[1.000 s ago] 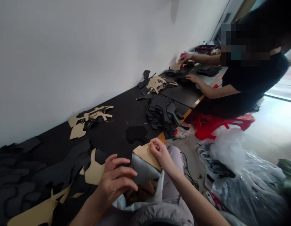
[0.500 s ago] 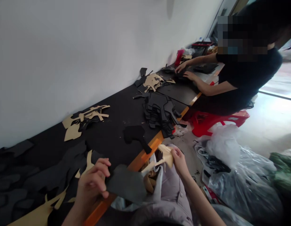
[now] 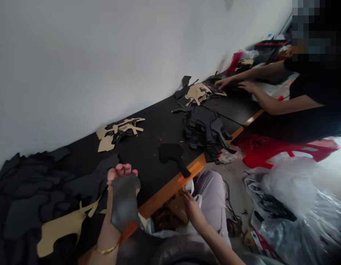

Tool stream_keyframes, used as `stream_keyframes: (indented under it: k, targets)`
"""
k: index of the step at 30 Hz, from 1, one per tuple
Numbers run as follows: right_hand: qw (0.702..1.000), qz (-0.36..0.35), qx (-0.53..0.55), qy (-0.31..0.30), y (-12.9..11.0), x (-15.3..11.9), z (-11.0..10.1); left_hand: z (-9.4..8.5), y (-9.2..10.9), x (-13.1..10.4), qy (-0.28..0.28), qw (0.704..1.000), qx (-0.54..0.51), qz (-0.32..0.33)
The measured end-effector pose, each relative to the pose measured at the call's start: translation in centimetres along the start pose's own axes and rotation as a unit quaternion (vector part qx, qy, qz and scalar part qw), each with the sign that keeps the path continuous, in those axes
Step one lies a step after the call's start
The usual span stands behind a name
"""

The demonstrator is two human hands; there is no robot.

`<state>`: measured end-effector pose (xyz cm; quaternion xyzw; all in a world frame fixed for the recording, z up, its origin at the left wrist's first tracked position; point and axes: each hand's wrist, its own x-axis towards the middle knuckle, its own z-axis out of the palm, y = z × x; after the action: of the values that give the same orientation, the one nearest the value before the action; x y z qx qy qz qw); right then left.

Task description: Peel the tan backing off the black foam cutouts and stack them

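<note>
My left hand [image 3: 122,172] holds a dark grey cut-out sheet [image 3: 125,202], which lies along the palm, fingertips curled over its top edge. Bits of tan show at the sheet's right side. Over an open bag [image 3: 191,187] at my lap is my right hand [image 3: 192,208], fingers loosely bent downward and apparently without anything in them. Inside the bag is crumpled tan and brown material [image 3: 177,208]. A single black cut-out piece [image 3: 171,154] lies on the table, its narrow arm reaching the orange edge.
Dark cut-outs [image 3: 29,195] pile up at left, beside a tan backing sheet [image 3: 60,228]. Tan scraps [image 3: 120,130] lie by the wall. A black stack [image 3: 205,125] stands near the edge. A co-worker's hands [image 3: 247,86] work farther along. Plastic bags [image 3: 286,187] and a red stool [image 3: 258,151] are right.
The tan piece has left my right hand, which moved down and left to the bag. My left hand turned palm up with the dark sheet. The view swung left.
</note>
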<state>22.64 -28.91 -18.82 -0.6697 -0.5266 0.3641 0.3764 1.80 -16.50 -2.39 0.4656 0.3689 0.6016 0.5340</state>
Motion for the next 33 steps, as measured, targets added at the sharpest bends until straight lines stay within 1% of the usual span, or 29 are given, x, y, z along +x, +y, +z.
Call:
stream_keyframes:
  k: [2, 4, 6, 7, 8, 10, 12, 13, 14, 15, 16, 19, 21, 23, 25, 28, 33]
  targets:
    - [0.997, -0.02, -0.002, -0.076, -1.9, 0.0, 0.4, 0.2, 0.0, -0.1, 0.037, 0.995, -0.091, -0.013]
    - [0.99, -0.044, 0.035, -0.127, -5.0, -0.3, -0.2, 0.3, 0.0, -0.2, 0.054, 0.99, -0.13, -0.013]
    - [0.984, -0.038, 0.137, -0.112, -8.8, -0.8, -1.1, 0.4, 0.0, -0.2, 0.071, 0.988, -0.134, -0.009]
    - [0.974, -0.035, 0.193, -0.117, -10.8, -0.9, -1.5, 0.5, -0.1, -0.2, 0.08, 0.987, -0.137, -0.005]
    - [0.956, -0.038, 0.256, -0.138, -12.6, -0.9, -1.7, 0.6, -0.2, -0.1, 0.084, 0.986, -0.146, 0.001]
    - [0.906, -0.026, 0.384, -0.177, -15.5, -0.8, -1.6, 0.7, -0.4, 0.1, 0.085, 0.979, -0.183, 0.012]
    - [0.852, 0.006, 0.477, -0.214, -17.1, -0.4, -0.9, 0.8, -0.5, 0.3, 0.084, 0.972, -0.219, 0.01]
    - [0.832, 0.022, 0.506, -0.227, -17.5, -0.2, -0.5, 0.8, -0.4, 0.3, 0.086, 0.969, -0.231, 0.006]
    - [0.818, 0.033, 0.525, -0.233, -17.8, -0.1, 0.1, 0.8, -0.3, 0.4, 0.089, 0.967, -0.24, -0.001]
    - [0.81, 0.04, 0.535, -0.235, -17.8, 0.1, 0.6, 0.9, -0.2, 0.5, 0.091, 0.965, -0.246, -0.005]
    - [0.81, 0.042, 0.539, -0.228, -17.8, 0.2, 1.1, 0.9, -0.1, 0.5, 0.089, 0.964, -0.251, -0.007]
    - [0.827, 0.041, 0.527, -0.191, -17.6, 0.4, 2.3, 1.4, 0.1, 0.4, 0.075, 0.963, -0.26, 0.011]
    - [0.832, 0.045, 0.523, -0.18, -17.7, 0.4, 3.0, 1.8, 0.1, 0.2, 0.073, 0.961, -0.267, 0.025]
    - [0.822, 0.051, 0.537, -0.182, -17.9, 0.4, 3.4, 2.1, 0.0, 0.0, 0.086, 0.958, -0.273, 0.018]
    - [0.814, 0.055, 0.55, -0.177, -18.2, 0.4, 3.7, 2.3, -0.2, 0.1, 0.115, 0.955, -0.272, 0.0]
    - [0.817, 0.059, 0.55, -0.164, -18.5, 0.5, 4.0, 2.3, -0.5, 0.4, 0.147, 0.953, -0.263, -0.016]
    - [0.822, 0.064, 0.546, -0.149, -18.4, 0.8, 4.3, 2.3, -0.9, 0.5, 0.143, 0.954, -0.264, -0.015]
